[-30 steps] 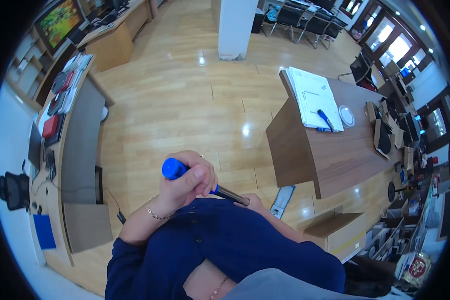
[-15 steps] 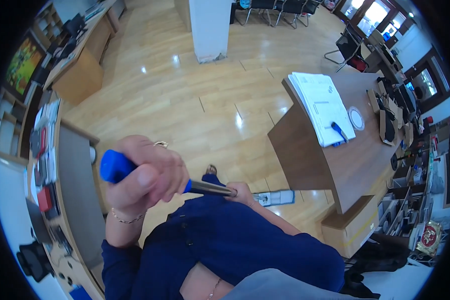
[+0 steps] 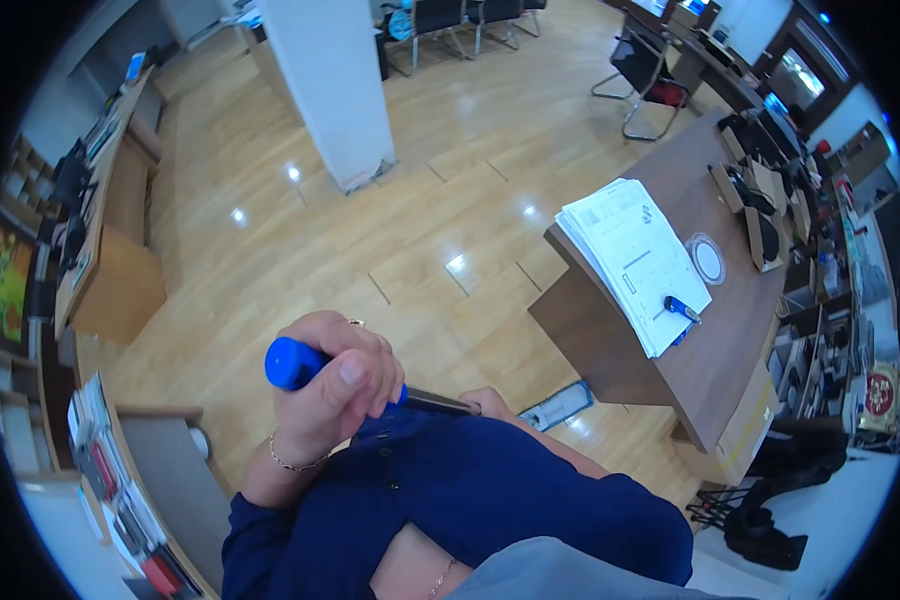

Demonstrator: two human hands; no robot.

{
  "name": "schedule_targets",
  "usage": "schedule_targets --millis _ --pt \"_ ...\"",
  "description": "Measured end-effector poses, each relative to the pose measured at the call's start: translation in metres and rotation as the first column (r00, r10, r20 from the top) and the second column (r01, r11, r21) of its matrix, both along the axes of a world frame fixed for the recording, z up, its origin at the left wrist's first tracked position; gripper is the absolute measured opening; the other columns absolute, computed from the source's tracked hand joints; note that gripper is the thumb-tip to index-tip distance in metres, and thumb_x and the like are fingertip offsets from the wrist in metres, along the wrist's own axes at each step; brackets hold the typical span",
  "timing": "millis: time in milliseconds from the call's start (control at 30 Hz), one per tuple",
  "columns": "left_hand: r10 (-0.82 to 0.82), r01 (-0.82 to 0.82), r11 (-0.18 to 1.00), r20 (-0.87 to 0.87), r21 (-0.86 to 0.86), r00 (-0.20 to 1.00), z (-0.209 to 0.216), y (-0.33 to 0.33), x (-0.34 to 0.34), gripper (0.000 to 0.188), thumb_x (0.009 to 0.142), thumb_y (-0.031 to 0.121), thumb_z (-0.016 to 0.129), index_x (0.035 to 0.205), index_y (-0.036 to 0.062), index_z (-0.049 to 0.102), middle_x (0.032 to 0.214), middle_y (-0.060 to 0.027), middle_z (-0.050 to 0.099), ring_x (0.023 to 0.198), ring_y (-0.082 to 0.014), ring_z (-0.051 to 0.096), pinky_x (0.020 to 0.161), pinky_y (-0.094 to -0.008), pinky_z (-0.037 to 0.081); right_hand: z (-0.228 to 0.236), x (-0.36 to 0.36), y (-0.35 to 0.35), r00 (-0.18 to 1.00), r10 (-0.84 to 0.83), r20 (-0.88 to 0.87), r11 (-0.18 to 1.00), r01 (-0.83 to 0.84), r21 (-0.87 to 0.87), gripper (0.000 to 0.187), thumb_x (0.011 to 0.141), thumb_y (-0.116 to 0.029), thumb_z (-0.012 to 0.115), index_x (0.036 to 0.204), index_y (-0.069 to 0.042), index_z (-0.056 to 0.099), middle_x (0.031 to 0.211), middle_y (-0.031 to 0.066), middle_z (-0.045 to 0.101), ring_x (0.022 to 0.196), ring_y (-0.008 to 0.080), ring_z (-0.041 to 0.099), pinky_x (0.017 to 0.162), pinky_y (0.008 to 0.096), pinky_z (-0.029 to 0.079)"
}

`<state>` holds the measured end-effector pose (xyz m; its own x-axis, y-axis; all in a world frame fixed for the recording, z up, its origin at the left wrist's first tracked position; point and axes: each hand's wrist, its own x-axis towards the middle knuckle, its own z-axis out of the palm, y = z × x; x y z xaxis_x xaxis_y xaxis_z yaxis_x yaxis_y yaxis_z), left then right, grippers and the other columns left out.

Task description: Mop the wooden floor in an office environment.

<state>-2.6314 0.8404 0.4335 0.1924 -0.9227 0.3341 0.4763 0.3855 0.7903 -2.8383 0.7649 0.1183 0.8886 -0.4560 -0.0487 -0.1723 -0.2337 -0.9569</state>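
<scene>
My left hand is wrapped around the blue grip of a flat mop, with the rounded blue end sticking out past the thumb. From there the metal pole slants away to my right hand, which is closed around it lower down, in front of my dark blue clothing. Beyond the right hand, the flat mop head, pale with a blue edge, rests on the wooden floor close to the desk's base. Part of the pole near the head is hidden behind my right hand and forearm.
A brown desk with papers, a blue pen-like thing and a tape roll stands at the right; a cardboard box sits beside it. A white pillar, chairs and a left-hand shelf unit surround the glossy floor.
The view has turned, so the pillar and desk sit further left and lower. My left hand has come closer to my right. My foot is no longer in sight.
</scene>
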Motion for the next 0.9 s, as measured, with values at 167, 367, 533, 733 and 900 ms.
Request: schedule_targets --millis 167,367,533,733,900 --pt "-0.085 0.091 0.994 -0.093 0.065 0.992 -0.026 -0.082 0.066 0.019 0.088 0.013 0.058 0.074 0.0056 0.048 0.052 -0.0037 0.047 0.046 -0.0139 0.047 0.05 -0.0312 0.043 -0.021 0.045 -0.052 0.983 -0.181 -0.028 0.983 0.181 0.009 0.043 0.07 -0.036 0.064 0.06 -0.006 0.035 0.054 0.0119 0.03 0.05 0.0267 0.029 0.046 0.0338 0.027" --pt "-0.287 0.287 0.953 -0.016 0.099 0.958 -0.05 -0.182 0.157 0.02 0.089 0.015 0.054 0.073 0.0064 0.047 0.053 -0.0046 0.046 0.049 -0.0168 0.047 0.054 -0.0347 0.043 -0.03 0.119 -0.096 0.797 -0.569 -0.206 0.82 0.57 -0.059 0.034 0.076 -0.035 0.059 0.066 -0.005 0.049 0.059 0.0147 0.043 0.054 0.0249 0.046 0.053 0.0339 0.037" --pt "-0.429 0.422 0.899 0.038 0.119 0.903 -0.038 -0.265 0.219 0.018 0.089 0.014 0.057 0.076 0.0048 0.049 0.056 -0.0056 0.049 0.051 -0.016 0.049 0.052 -0.0324 0.043 -0.033 0.186 -0.143 0.68 -0.723 -0.126 0.674 0.733 0.091 0.034 0.075 -0.036 0.065 0.067 -0.004 0.053 0.06 0.0159 0.049 0.055 0.0279 0.05 0.053 0.0366 0.039" --pt "-0.542 0.534 0.838 0.043 0.113 0.84 -0.035 -0.38 0.277 0.021 0.089 0.018 0.058 0.076 0.0041 0.049 0.056 -0.0057 0.048 0.051 -0.0164 0.048 0.054 -0.0335 0.043 -0.024 0.257 -0.225 0.597 -0.785 -0.164 0.608 0.794 -0.025 0.04 0.071 -0.039 0.072 0.065 -0.005 0.052 0.055 0.0145 0.044 0.05 0.0238 0.036 0.05 0.0368 0.036" --pt "-0.639 0.64 0.769 -0.03 0.01 0.768 -0.022 -0.504 0.294 0.019 0.09 0.011 0.056 0.076 0.003 0.048 0.059 -0.0053 0.049 0.05 -0.0137 0.048 0.051 -0.0302 0.043 0.004 0.29 -0.335 0.657 -0.738 -0.156 0.667 0.744 -0.021 0.029 0.074 -0.034 0.072 0.073 -0.006 0.062 0.06 0.0097 0.054 0.055 0.0178 0.05 0.055 0.0309 0.041"
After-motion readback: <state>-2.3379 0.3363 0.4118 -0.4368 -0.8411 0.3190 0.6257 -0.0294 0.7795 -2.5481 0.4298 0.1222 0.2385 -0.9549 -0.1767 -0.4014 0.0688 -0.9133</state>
